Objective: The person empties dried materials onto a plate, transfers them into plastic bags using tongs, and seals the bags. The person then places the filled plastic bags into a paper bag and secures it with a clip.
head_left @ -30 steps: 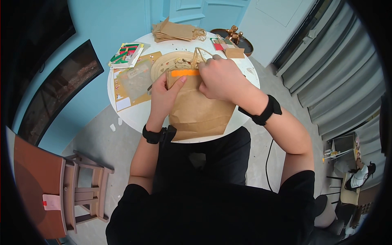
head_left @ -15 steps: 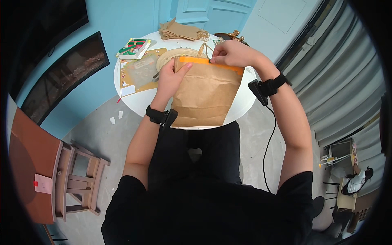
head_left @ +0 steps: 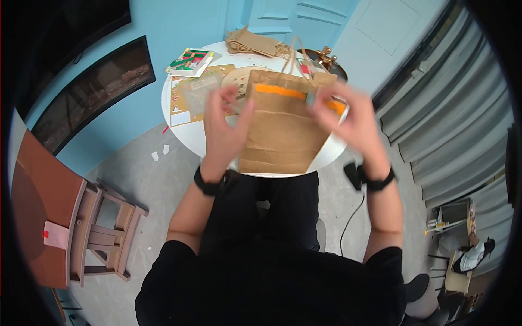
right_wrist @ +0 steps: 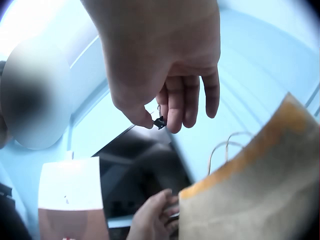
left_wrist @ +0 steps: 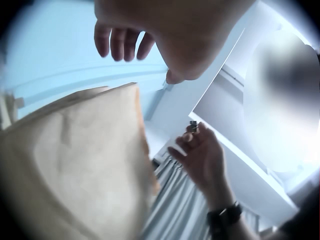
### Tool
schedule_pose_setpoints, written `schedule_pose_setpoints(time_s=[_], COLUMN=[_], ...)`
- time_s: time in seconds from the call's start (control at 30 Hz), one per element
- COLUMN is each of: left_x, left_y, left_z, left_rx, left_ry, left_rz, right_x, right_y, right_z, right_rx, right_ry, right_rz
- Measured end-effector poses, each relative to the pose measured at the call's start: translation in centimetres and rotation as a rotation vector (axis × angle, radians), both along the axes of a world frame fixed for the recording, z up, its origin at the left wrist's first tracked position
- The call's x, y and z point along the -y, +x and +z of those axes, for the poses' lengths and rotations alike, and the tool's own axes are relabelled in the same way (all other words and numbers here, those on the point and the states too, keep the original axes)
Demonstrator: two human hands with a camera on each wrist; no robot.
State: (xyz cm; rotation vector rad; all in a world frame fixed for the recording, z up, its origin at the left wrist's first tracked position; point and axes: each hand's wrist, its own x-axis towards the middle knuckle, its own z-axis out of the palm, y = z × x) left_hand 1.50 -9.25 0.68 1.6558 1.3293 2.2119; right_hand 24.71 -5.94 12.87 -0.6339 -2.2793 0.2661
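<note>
A brown paper bag (head_left: 288,136) stands on the round white table, with an orange strip (head_left: 280,91) along its top edge and twisted handles rising behind. Left of the bag, my left hand (head_left: 223,127) is lifted, its fingers loosely spread and holding nothing. My right hand (head_left: 356,119) is at the bag's upper right corner in the head view, blurred by motion. Between its thumb and index finger it pinches a small black binder clip (right_wrist: 160,122) with a wire handle. The right wrist view shows this clip apart from the bag's orange edge.
At the back of the table (head_left: 187,136) lies a stack of flat paper bags (head_left: 253,42). A box with green and red pieces (head_left: 190,62) sits at the back left, near a clear plastic bag (head_left: 201,95). Behind the paper bag is a round woven tray (head_left: 234,81).
The left hand has let go of the bag's top left corner and drawn away leftward. The right hand has come off the top edge with the binder clip and moved to the right.
</note>
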Motion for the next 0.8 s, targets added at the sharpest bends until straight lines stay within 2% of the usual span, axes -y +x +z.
schedule_pose_setpoints(time_s=[0.07, 0.1, 0.13, 0.17, 0.2, 0.27, 0.37, 0.47, 0.57, 0.67, 0.73, 0.77, 0.8], left_x=[3.7, 5.4, 6.8, 7.5, 8.1, 9.0, 10.0, 10.9, 10.5, 6.1, 0.1, -4.0, -8.2], left_y=[-0.3, -0.2, 0.0, 0.1, 0.5, -0.1, -1.3, -2.5, -5.9, -10.8, -14.8, -17.9, -19.9], left_z=[-1.5, -2.1, -2.2, -3.5, -4.5, -5.5, -8.6, -8.8, -8.0, -6.6, -4.9, -5.3, -5.2], left_rx=[0.071, 0.121, 0.135, 0.018, 0.049, 0.171, 0.213, 0.313, 0.255, 0.21, 0.046, -0.07, -0.083], left_ry=[-0.301, -0.505, -0.582, -0.582, -0.605, -0.832, -0.88, -0.88, -0.816, -0.687, -0.68, -0.704, -0.71], left_rz=[-0.491, -0.749, -0.92, -0.883, -0.833, -0.842, -0.801, -0.722, -0.496, -0.247, -0.131, -0.089, -0.068], right_x=[3.2, 4.2, 4.8, 5.2, 5.5, 5.7, 5.7, 5.5, 4.7, 4.8, 5.1, 5.3, 5.4], right_y=[-0.9, -1.3, -1.8, -2.3, -2.7, -3.6, -4.3, -3.8, -1.6, 0.8, 2.0, 2.5, 3.1], right_z=[-3.3, -5.0, -6.5, -7.9, -9.2, -11.6, -14.5, -15.6, -16.4, -19.0, -20.5, -21.1, -21.4], right_rx=[0.141, 0.18, 0.215, 0.208, 0.201, 0.169, 0.152, 0.075, -0.006, -0.154, -0.197, -0.19, -0.182], right_ry=[0.233, 0.216, 0.202, 0.176, 0.149, 0.081, -0.069, -0.186, -0.319, -0.496, -0.562, -0.567, -0.569], right_rz=[0.096, 0.134, 0.172, 0.179, 0.187, 0.223, 0.291, 0.318, 0.229, 0.122, 0.072, 0.053, 0.033])
